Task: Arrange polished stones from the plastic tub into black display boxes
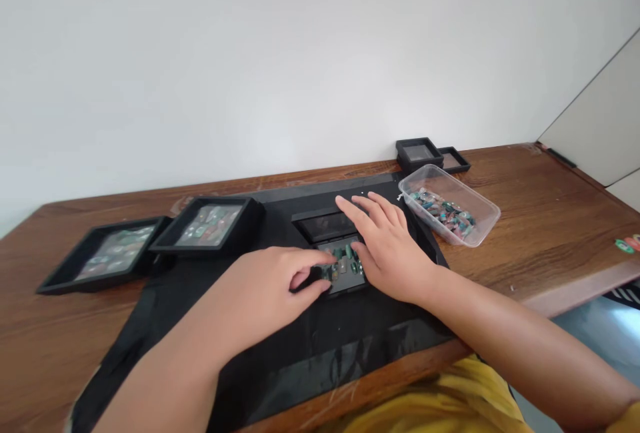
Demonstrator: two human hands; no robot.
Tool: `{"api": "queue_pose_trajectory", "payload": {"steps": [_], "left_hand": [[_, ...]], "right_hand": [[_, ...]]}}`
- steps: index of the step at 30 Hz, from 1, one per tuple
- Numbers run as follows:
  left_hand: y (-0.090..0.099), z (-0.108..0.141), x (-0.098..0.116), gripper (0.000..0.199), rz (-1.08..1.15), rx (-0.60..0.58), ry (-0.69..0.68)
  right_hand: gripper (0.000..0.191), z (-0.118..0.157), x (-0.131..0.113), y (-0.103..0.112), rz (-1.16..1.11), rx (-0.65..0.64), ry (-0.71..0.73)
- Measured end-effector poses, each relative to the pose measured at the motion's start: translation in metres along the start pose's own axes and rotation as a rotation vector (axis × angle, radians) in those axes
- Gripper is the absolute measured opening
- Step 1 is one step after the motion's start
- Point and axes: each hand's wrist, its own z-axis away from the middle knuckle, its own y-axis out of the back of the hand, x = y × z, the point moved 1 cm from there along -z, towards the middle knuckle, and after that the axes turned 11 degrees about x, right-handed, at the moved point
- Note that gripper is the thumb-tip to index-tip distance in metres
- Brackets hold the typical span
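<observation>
A small black display box (320, 218) lies with its lid raised on a black mat (280, 346). Its grey lining carries several polished stones (349, 252), green, brown and clear. My left hand (285, 279) reaches in from the left side; its thumb and forefinger curve around small stones at the box's left end, with their tips apart. Whether a stone touches them is hard to see. Over the right end of the box, my right hand (390, 249) has its fingers spread, its thumb beside the stones and its forefinger stretched over the lid. Its palm side is hidden.
To the right stands a clear plastic tub (483, 216) of mixed stones. Two black framed boxes of stones, one nearer (210, 223) and one farther left (113, 253), stand at left. Smaller black boxes (420, 151) sit against the white wall. Coloured pieces (624, 245) lie far right.
</observation>
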Motion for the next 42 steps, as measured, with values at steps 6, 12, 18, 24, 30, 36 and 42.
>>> {"api": "queue_pose_trajectory", "payload": {"steps": [6,12,18,24,30,36,42], "left_hand": [[-0.001,-0.005,-0.003,0.023,0.016,0.011,0.027],[-0.007,-0.003,-0.001,0.029,-0.015,-0.002,0.018],[-0.007,-0.002,0.000,0.023,-0.007,-0.030,0.012],[-0.007,-0.002,0.001,0.025,0.054,-0.034,0.001],[-0.008,-0.003,0.004,0.024,0.086,-0.089,-0.009],[-0.007,-0.002,0.009,0.025,0.042,-0.114,0.002],[-0.004,0.000,0.014,0.024,0.063,-0.098,-0.023]], "right_hand": [[0.070,0.000,0.000,0.002,0.034,0.013,0.019],[0.070,-0.002,-0.002,0.004,0.053,-0.012,0.021],[0.073,0.000,-0.001,0.003,0.032,-0.001,0.023],[0.073,0.001,0.000,0.001,0.015,0.007,0.029],[0.075,0.000,0.000,0.002,0.001,0.005,0.018],[0.073,0.000,-0.001,0.003,0.008,-0.005,0.007],[0.074,0.000,-0.002,0.002,0.003,0.013,0.002]]}}
